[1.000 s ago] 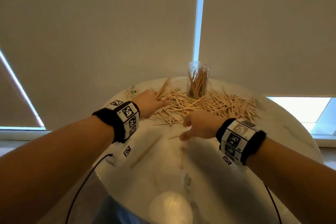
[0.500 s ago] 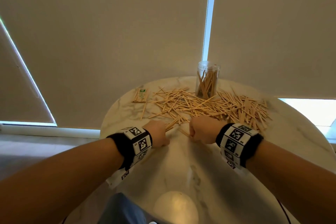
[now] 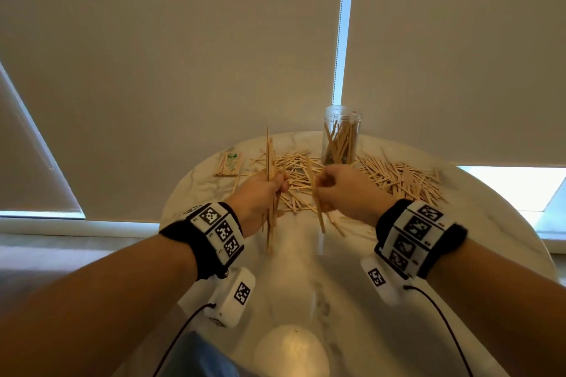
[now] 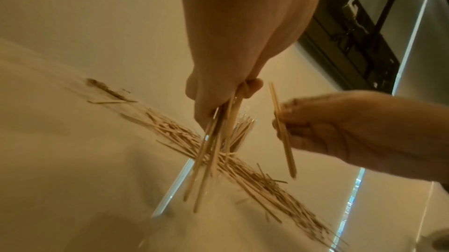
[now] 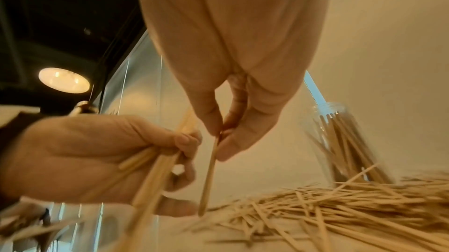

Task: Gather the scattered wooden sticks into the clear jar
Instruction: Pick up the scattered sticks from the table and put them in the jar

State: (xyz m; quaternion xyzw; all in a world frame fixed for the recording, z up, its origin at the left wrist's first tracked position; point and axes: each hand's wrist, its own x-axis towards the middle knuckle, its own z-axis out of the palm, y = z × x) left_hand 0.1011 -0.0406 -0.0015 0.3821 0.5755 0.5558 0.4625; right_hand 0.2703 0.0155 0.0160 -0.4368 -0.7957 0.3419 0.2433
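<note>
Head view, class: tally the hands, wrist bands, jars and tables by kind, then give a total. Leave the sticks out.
Hands: 2 (left hand, right hand)
Wrist bands: 2 (left wrist band, right wrist band)
Clear jar: 1
Table: 1
Total: 6
Wooden sticks: too many to count.

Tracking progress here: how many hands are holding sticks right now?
2. The left hand grips a bundle of sticks upright; beside it the right hand pinches at least one stick, before the jar.
</note>
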